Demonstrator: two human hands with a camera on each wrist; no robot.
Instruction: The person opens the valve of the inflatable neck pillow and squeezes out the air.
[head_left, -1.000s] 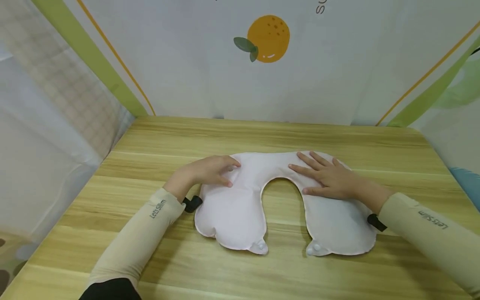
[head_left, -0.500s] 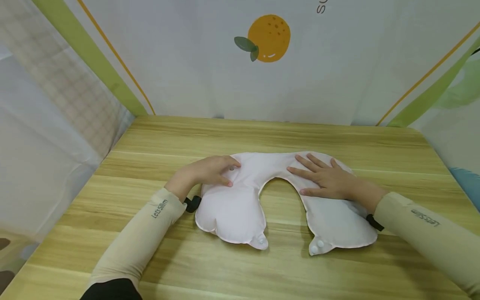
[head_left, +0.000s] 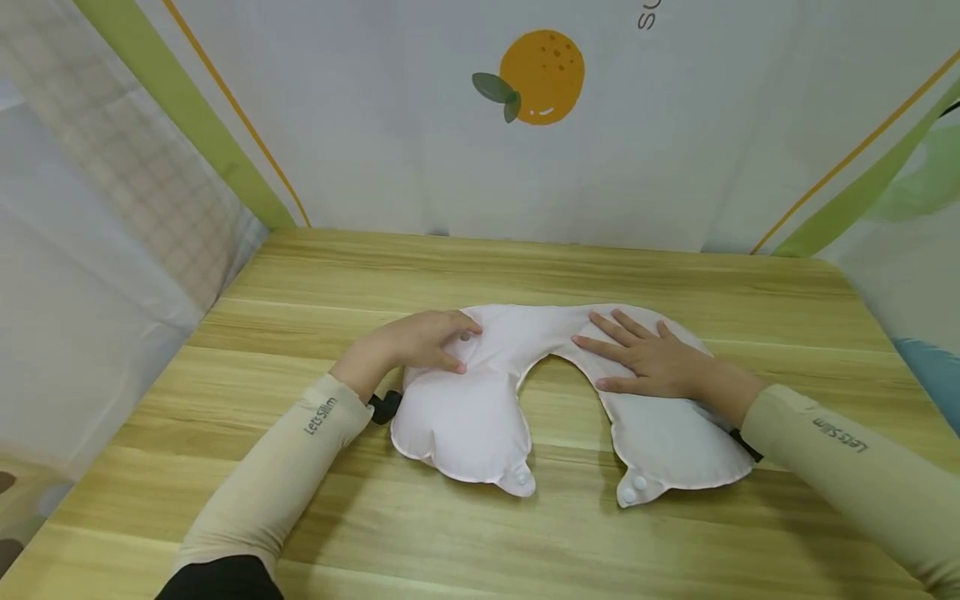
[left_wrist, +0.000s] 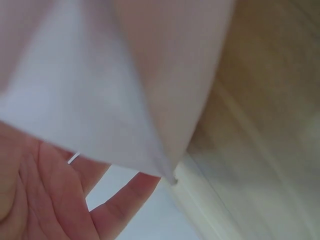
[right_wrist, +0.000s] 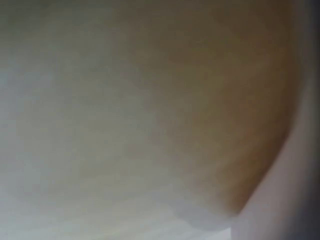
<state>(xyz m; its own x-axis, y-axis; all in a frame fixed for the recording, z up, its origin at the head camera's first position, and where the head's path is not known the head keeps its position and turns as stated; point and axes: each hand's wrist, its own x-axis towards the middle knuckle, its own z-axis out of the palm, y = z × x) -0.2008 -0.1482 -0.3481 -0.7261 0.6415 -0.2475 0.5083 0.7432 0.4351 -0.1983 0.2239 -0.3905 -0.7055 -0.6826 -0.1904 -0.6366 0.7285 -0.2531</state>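
Observation:
A pale pink U-shaped inflatable neck pillow (head_left: 480,433) lies puffed up on the wooden table, its two ends toward me. Over its left shoulder rests my left hand (head_left: 412,340), thumb and a finger apart on the fabric beside a small round valve (head_left: 466,337). In the left wrist view, the pillow's edge (left_wrist: 100,115) covers part of the loosely extended fingers (left_wrist: 125,202). My right hand (head_left: 660,362) lies flat on the right shoulder with its fingers spread. The right wrist view is blurred and shows no fingers clearly.
The wooden table (head_left: 337,292) reaches back to a white cloth backdrop (head_left: 375,125) printed with an orange. Snap buttons (head_left: 634,490) sit on the pillow's right tip. A cloth hangs along the left side (head_left: 97,275).
My right hand has slid slightly left on the pillow. The pillow's lower edge has shifted a little away from me and its right tip has turned. My left hand stays nearly still.

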